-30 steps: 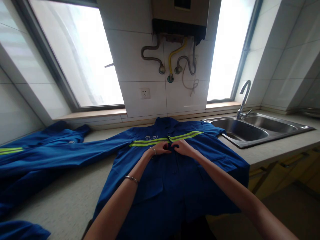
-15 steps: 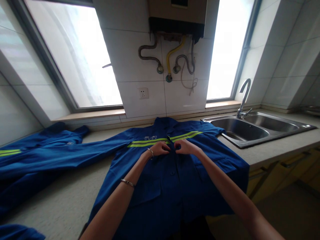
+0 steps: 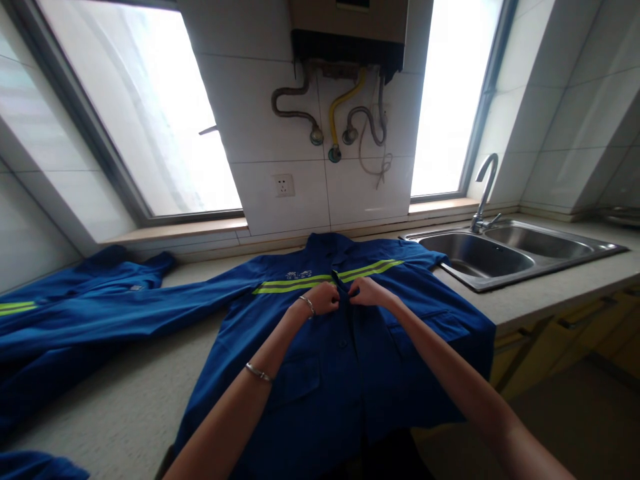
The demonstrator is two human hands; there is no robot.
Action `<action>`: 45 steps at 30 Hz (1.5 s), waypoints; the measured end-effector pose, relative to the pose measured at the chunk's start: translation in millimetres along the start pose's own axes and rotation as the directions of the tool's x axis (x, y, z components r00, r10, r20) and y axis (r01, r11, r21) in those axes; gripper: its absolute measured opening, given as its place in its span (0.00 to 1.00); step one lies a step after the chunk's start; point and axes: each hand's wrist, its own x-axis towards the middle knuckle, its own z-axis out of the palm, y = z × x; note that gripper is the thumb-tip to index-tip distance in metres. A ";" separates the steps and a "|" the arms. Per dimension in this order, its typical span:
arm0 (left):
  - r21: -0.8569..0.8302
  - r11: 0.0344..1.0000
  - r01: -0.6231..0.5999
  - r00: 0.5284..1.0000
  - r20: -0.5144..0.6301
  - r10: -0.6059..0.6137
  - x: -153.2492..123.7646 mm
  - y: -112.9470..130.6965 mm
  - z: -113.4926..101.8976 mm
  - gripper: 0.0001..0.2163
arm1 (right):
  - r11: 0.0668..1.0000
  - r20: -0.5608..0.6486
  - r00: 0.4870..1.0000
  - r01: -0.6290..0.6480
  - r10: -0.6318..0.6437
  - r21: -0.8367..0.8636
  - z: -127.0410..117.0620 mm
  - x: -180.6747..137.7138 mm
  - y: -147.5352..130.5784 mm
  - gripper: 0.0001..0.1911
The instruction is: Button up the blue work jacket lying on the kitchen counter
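The jacket (image 3: 345, 363) is coloured deep blue and is crossed at the chest by yellow-green stripes (image 3: 280, 289), parted by a grey band (image 3: 373, 270); above, print (image 3: 299, 274) is shown in white. The table (image 3: 125, 393) is finely speckled in pale grey. The hose (image 3: 333, 120) is coloured yellow, and whitish wall tiles (image 3: 270, 143) are divided by dark lines.

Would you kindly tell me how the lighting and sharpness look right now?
Head view: the left window and right window glare nearly white; head view: the blue jacket darkens toward the bottom; head view: cloth detail between the left hand and right hand is soft, and shapes look stretched toward the frame edges.
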 end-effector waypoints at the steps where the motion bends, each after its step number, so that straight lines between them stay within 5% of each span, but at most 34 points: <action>1: 0.007 1.000 -0.003 1.000 0.006 0.003 0.2 0.5 -0.3 0.07 | 1.000 0.004 1.000 -0.026 0.026 0.007 1.1 1.3 1.9 0.08; 9: 0.167 0.985 0.050 0.997 0.048 -0.059 3.0 -0.9 1.8 0.09 | 0.994 -0.049 0.995 -0.078 0.082 0.073 9.2 9.7 13.3 0.11; 18: -0.289 0.939 0.187 0.968 -0.108 -0.226 1.9 -34.2 16.9 0.11 | 0.995 -0.364 0.927 -0.072 0.094 0.074 25.5 18.2 16.1 0.11; 29: -0.235 0.959 0.156 0.933 -0.284 -0.221 -5.1 -8.3 21.0 0.10 | 0.995 -0.366 0.930 -0.003 0.039 0.097 21.9 14.0 4.0 0.09; 39: -0.214 0.928 0.305 0.867 -0.341 -0.363 0.4 -3.1 37.7 0.09 | 0.998 -0.349 0.937 0.015 0.006 0.057 22.1 9.5 -5.8 0.09; 45: -0.410 0.849 0.332 0.825 -0.310 -0.473 2.2 -9.7 35.2 0.06 | 0.999 -0.349 0.937 0.022 -0.008 0.035 25.0 8.1 -4.3 0.09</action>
